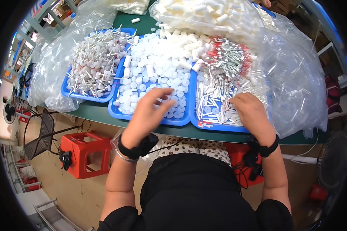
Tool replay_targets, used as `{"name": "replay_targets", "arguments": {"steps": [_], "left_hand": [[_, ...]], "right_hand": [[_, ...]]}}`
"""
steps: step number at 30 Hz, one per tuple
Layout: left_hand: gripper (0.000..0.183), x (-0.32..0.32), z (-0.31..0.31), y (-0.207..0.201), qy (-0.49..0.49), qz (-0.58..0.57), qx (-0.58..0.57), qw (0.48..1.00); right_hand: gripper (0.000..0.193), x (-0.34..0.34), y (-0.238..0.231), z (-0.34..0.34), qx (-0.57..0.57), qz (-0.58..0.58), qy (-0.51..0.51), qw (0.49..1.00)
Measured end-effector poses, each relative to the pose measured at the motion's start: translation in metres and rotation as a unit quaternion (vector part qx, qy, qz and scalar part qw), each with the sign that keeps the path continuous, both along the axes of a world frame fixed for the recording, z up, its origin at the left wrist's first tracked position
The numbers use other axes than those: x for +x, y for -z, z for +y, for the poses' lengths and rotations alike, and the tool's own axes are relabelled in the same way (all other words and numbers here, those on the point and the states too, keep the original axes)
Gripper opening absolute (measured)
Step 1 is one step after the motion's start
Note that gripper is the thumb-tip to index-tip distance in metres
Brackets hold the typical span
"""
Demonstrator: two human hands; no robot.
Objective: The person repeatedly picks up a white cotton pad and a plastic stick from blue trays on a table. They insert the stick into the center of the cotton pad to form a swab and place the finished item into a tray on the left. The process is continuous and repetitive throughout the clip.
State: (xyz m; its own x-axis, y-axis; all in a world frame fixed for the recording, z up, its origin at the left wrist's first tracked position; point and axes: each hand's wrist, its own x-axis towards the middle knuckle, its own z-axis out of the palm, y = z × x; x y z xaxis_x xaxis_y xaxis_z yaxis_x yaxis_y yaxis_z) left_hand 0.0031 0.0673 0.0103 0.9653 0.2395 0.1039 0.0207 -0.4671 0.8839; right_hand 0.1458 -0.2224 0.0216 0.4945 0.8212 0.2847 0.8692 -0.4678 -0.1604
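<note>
My left hand (151, 109) hovers over the near part of the middle blue tray (121, 115), thumb and fingers apart, and nothing shows between them. That tray is heaped with translucent white discs (179, 98) that have small centre holes. Above the right blue tray (219, 127), my right hand (251, 111) has its fingers bent down and drawn together at the small thin rods (212, 90). Whatever its fingertips hold is too small to make out. A bunch of red-tipped pins (229, 56) lies on the rods at the far side.
On the left, a blue tray (67, 93) holds a pile of discs with rods through them. White foam-like cylinders (204, 15) fill a plastic bag at the back. Clear plastic sheeting (297, 77) covers the right side. A red stool (83, 154) stands below the green table (92, 112).
</note>
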Motion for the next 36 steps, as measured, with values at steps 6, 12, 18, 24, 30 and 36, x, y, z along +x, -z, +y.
{"name": "replay_targets", "arguments": {"steps": [6, 12, 18, 24, 30, 36], "left_hand": [[0.031, 0.010, -0.025, 0.015, 0.030, -0.052, 0.278, 0.959], [0.017, 0.015, -0.020, 0.019, 0.035, -0.065, 0.225, 0.971], [0.015, 0.014, -0.016, 0.020, 0.005, -0.075, 0.143, 0.987], [0.016, 0.012, -0.022, 0.003, -0.018, -0.061, -0.045, 0.997], [0.020, 0.011, -0.035, 0.002, -0.018, 0.015, -0.387, 0.922], [0.027, 0.009, -0.065, -0.009, -0.022, 0.086, -0.543, 0.835]], "right_hand": [[0.010, 0.002, 0.009, 0.008, -0.047, -0.081, -0.018, 0.995], [0.011, 0.005, 0.008, 0.000, -0.038, -0.064, -0.036, 0.997], [0.011, 0.004, 0.010, -0.005, -0.033, -0.081, -0.062, 0.994], [0.013, 0.007, 0.015, -0.006, -0.026, -0.084, -0.078, 0.993], [0.017, 0.009, 0.008, -0.011, 0.092, 0.001, -0.077, 0.993], [0.012, -0.010, -0.023, -0.003, 0.209, 0.133, 0.000, 0.969]]}}
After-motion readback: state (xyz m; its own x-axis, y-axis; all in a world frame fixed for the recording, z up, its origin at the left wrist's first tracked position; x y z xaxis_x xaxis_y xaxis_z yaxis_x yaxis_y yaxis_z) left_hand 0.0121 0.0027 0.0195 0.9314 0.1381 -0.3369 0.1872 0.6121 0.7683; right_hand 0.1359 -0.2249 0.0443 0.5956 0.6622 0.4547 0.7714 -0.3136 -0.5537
